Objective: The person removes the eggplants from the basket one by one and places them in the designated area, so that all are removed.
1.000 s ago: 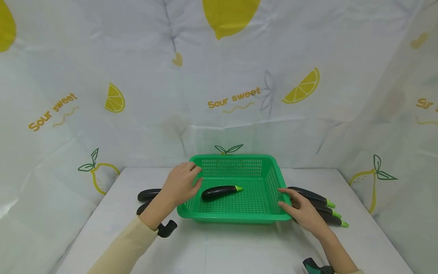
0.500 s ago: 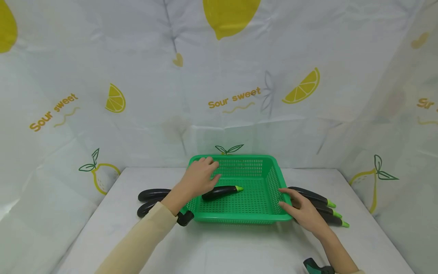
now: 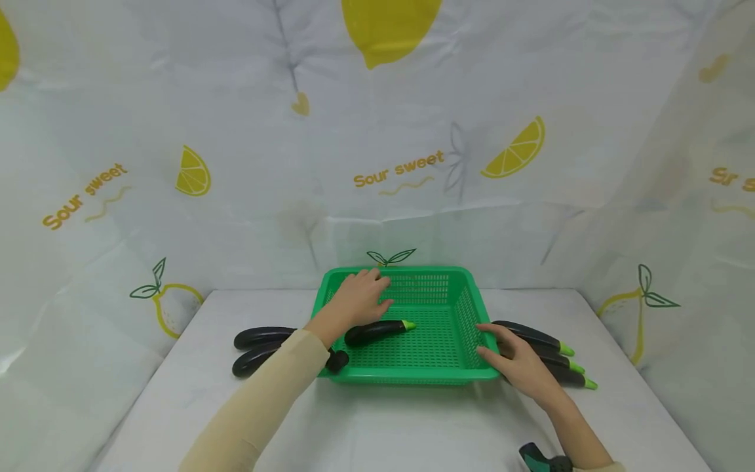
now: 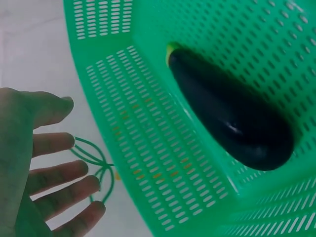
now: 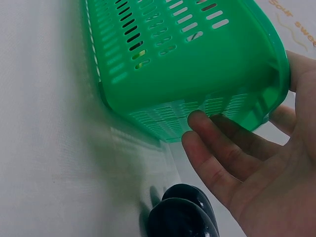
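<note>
A green plastic basket [image 3: 407, 374] stands on the table with one dark eggplant [image 3: 377, 332] lying in it, its green stem end pointing right. My left hand [image 3: 356, 298] hovers above the basket's left part, fingers spread and holding nothing. In the left wrist view, that hand [image 4: 54, 173] appears apart from the eggplant [image 4: 232, 108]. At the basket's right rim, my right hand [image 3: 516, 360] grips the edge with thumb and finger over it. The right wrist view has the other fingers [image 5: 212, 158] along the basket's outer wall.
Two eggplants [image 3: 262, 337] lie left of the basket, partly hidden by the left sleeve. Several more eggplants [image 3: 533, 335] lie to its right, behind the right hand. A white lemon-printed sheet [image 3: 265, 229] hangs behind the table.
My left hand has moved right, from the basket's left rim to above its inside. The right hand stays at the right rim. The eggplant in the basket has not moved.
</note>
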The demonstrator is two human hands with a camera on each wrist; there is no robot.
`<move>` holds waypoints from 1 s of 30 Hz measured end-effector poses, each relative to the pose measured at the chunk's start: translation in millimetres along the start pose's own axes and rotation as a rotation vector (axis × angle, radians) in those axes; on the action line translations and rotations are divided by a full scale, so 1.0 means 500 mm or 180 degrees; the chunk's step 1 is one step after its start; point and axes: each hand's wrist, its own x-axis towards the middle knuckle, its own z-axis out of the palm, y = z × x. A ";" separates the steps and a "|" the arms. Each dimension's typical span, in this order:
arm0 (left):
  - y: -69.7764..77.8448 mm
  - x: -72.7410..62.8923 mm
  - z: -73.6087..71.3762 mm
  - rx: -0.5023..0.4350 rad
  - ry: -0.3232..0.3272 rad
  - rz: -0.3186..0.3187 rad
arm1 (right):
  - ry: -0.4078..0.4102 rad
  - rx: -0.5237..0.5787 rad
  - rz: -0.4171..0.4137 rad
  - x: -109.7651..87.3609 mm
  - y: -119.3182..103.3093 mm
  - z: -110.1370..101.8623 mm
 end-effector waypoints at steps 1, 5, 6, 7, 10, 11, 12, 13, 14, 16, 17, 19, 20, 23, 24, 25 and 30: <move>-0.001 0.005 0.004 -0.0017 -0.0059 -0.0001 | 0.0001 -0.0002 -0.0004 0.000 0.001 0.000; -0.008 0.022 0.021 -0.0156 -0.0343 -0.0018 | 0.0006 0.0003 -0.0001 0.000 0.002 0.000; -0.010 0.026 0.026 -0.0186 -0.0411 -0.0023 | 0.0009 0.0011 0.0009 0.000 0.002 0.000; -0.012 0.029 0.031 -0.0198 -0.0472 -0.0028 | 0.0006 0.0019 0.0018 0.000 0.002 0.001; -0.022 0.037 0.045 -0.0192 -0.0573 -0.0047 | 0.0000 0.0051 0.0040 0.001 0.002 0.002; -0.025 0.039 0.049 -0.0177 -0.0583 -0.0050 | 0.0001 0.0055 0.0042 0.001 0.002 0.002; -0.028 0.041 0.054 -0.0158 -0.0593 -0.0052 | 0.0002 0.0059 0.0044 0.001 0.002 0.002; -0.030 0.043 0.057 -0.0133 -0.0610 -0.0049 | 0.0003 0.0061 0.0045 0.001 0.002 0.002; -0.032 0.045 0.060 -0.0104 -0.0629 -0.0046 | 0.0008 0.0056 0.0045 0.002 0.002 0.002; -0.033 0.046 0.066 -0.0046 -0.0685 -0.0042 | 0.0014 0.0041 0.0052 0.003 0.002 0.002; -0.033 0.046 0.070 -0.0004 -0.0725 -0.0042 | 0.0017 0.0037 0.0049 0.003 0.002 0.003; -0.033 0.045 0.077 0.0070 -0.0820 -0.0044 | 0.0013 0.0033 0.0046 0.004 0.002 0.004; -0.034 0.044 0.082 0.0096 -0.0843 -0.0039 | 0.0013 0.0025 0.0040 0.004 0.002 0.005; -0.034 0.044 0.096 0.0101 -0.0897 -0.0019 | 0.0030 0.0006 0.0031 0.003 0.001 0.005; -0.033 0.044 0.100 0.0083 -0.0911 -0.0004 | 0.0033 0.0003 0.0035 0.002 0.001 0.005; -0.032 0.045 0.105 0.0067 -0.0927 0.0015 | 0.0036 0.0000 0.0037 0.002 0.001 0.005; -0.020 0.050 0.122 0.0091 -0.1054 0.0118 | 0.0029 0.0031 0.0029 -0.001 0.004 0.002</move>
